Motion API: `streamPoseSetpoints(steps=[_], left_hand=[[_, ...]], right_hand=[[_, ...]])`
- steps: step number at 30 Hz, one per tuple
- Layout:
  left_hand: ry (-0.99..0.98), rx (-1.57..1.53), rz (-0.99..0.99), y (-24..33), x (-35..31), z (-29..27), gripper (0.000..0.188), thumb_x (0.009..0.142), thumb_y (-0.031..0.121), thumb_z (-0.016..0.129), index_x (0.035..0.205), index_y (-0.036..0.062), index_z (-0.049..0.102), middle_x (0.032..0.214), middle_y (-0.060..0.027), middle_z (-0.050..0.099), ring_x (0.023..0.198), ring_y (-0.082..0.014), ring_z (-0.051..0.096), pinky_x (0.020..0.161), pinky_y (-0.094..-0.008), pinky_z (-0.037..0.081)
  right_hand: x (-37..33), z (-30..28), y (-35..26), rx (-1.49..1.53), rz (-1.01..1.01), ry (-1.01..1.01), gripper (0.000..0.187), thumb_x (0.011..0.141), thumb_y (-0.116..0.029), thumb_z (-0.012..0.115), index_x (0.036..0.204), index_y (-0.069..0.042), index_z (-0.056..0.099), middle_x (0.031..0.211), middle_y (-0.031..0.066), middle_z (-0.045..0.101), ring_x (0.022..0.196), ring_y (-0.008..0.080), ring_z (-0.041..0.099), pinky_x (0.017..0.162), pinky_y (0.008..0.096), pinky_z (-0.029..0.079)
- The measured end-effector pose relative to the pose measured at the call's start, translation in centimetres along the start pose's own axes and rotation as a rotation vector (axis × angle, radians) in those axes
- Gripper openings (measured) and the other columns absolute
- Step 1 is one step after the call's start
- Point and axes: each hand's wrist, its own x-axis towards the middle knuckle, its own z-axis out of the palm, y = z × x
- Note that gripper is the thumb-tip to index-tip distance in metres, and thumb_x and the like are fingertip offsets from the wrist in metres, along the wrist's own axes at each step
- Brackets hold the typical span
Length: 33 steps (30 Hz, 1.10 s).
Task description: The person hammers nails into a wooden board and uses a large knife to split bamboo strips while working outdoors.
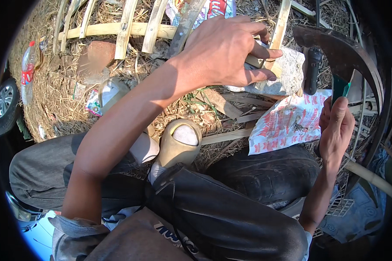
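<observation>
Slat (280, 26) of pale wood crosses the stone block (294, 67), long axis pointing away from the person, at the fingertips of the nearer left hand (231, 52), fingers spread, grip unclear. Past the block's right edge, beside a printed sheet (274, 130), the right hand (336, 126) clasps a green tool (340, 89), well apart.

Ground (52, 89): earth thickly strewn with dry straw.
Left side: a clear plastic bottle (28, 74) with a red cap sits on the straw.
Near the feet: a reddish block (101, 56), a small colourful wrapper (93, 104) and a flat wood offcut (221, 103).
Right of centre: a pale stone block (293, 69); nearer, a white sheet with red print (281, 126), creased.
Nearest: a black tyre (268, 174), partly hidden, just beside the sheet.
</observation>
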Motion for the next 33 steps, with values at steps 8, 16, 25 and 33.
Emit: streamPoseSetpoints(steps=[8, 16, 25, 33], left_hand=[[0.059, -0.046, 0.023, -0.3, 0.1, 0.4, 0.035, 0.074, 0.049, 0.086, 0.091, 0.0173, 0.084, 0.113, -0.0001, 0.072, 0.094, -0.0253, 0.07, 0.079, -0.0383, 0.055], [-0.034, -0.057, -0.092, 0.2, 0.4, -0.3, 0.038, 0.074, 0.05, 0.086, 0.095, 0.018, 0.084, 0.116, 0.0005, 0.072, 0.097, -0.0255, 0.071, 0.082, -0.0398, 0.055], [-0.008, -0.046, -0.102, 0.5, 0.3, -0.7, 0.047, 0.074, 0.057, 0.083, 0.099, 0.0178, 0.083, 0.097, 0.0004, 0.074, 0.086, -0.026, 0.074, 0.074, -0.0406, 0.06], [-0.289, -0.218, -0.094, 0.3, 1.0, -2.6, 0.039, 0.085, 0.033, 0.077, 0.115, 0.01, 0.073, 0.126, -0.009, 0.062, 0.104, -0.0245, 0.06, 0.08, -0.0406, 0.053]], right_hand=[[-2.4, 1.4, 2.1, 0.035, 0.017, -0.143, 0.059, 0.108, -0.057, 0.043, 0.078, -0.006, 0.047, 0.064, -0.0078, 0.033, 0.056, 0.0028, 0.028, 0.05, 0.0237, 0.02], [-1.4, 0.1, 1.6, -0.066, 0.057, -0.122, 0.059, 0.11, -0.049, 0.046, 0.074, -0.003, 0.051, 0.062, -0.0051, 0.039, 0.056, 0.0052, 0.032, 0.051, 0.0268, 0.024], [-1.5, -0.9, 0.0, -0.192, 0.022, -0.119, 0.063, 0.108, -0.057, 0.044, 0.07, -0.006, 0.045, 0.061, -0.0057, 0.036, 0.057, 0.0059, 0.032, 0.052, 0.0261, 0.025], [-2.5, 0.1, 0.2, -0.081, 0.06, -0.099, 0.059, 0.108, -0.055, 0.045, 0.073, -0.008, 0.048, 0.063, -0.0076, 0.036, 0.056, 0.0034, 0.029, 0.05, 0.025, 0.02]])
